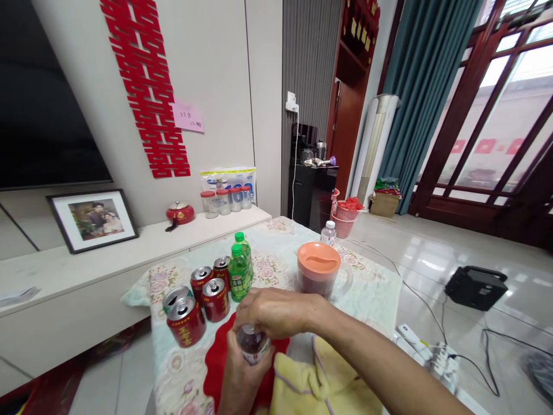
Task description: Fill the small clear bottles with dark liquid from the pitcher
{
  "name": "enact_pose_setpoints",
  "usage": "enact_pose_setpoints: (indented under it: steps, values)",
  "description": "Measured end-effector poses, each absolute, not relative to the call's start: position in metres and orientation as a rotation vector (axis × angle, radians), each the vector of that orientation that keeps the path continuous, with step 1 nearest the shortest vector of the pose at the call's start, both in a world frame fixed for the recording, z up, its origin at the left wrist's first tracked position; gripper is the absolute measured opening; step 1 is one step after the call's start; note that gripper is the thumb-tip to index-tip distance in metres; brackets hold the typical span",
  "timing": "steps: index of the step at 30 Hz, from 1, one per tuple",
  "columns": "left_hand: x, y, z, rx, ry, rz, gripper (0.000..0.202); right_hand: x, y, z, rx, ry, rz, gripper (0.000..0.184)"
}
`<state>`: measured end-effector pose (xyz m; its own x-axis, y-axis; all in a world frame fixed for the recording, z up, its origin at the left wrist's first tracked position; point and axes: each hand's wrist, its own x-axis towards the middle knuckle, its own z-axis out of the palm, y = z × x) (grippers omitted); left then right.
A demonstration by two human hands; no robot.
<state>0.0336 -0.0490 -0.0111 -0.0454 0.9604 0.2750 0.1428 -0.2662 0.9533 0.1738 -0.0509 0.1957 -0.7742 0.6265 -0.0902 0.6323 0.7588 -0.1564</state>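
My left hand [246,374] is wrapped round a clear plastic bottle [253,346] with dark contents and a pale label. Over its top, my right hand [270,314] closes on the neck; the cap is hidden under the fingers. Below both hands lies a red scalloped mat [218,363]. Just beyond them stand green bottles [239,274] with green caps. Several red drink cans [185,323] and a green can [176,297] are grouped to the left. A yellow cloth [324,380] lies beneath my right forearm.
A tub with an orange lid [318,259] stands on the floral tablecloth [268,268], with another small bottle [328,233] behind it. Red-lidded jars [222,202] and a framed photo [95,219] occupy the white cabinet. A power strip [444,363] and cables are at right.
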Motion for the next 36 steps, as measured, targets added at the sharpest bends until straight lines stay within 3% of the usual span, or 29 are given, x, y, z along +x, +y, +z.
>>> enact_pose_setpoints:
  steps: [4,10,21,29,36]
  values:
    - [0.036,-0.048,-0.015,1.485,1.21,1.378,0.062,0.177,-0.047,0.194,1.025,2.927,-0.323,0.028]
    - [0.035,-0.046,-0.021,1.476,1.189,1.38,0.063,0.173,-0.051,0.187,1.338,2.855,-0.222,0.016]
    - [0.031,-0.047,-0.017,1.473,1.183,1.347,0.066,0.163,-0.07,0.172,1.74,2.709,-0.13,0.027]
    - [0.034,-0.047,-0.021,1.494,1.171,1.34,0.064,0.175,-0.052,0.185,1.389,2.879,-0.319,0.015]
    - [0.037,-0.056,-0.019,1.507,1.088,1.337,0.06,0.192,-0.046,0.179,1.331,2.996,-0.653,0.047]
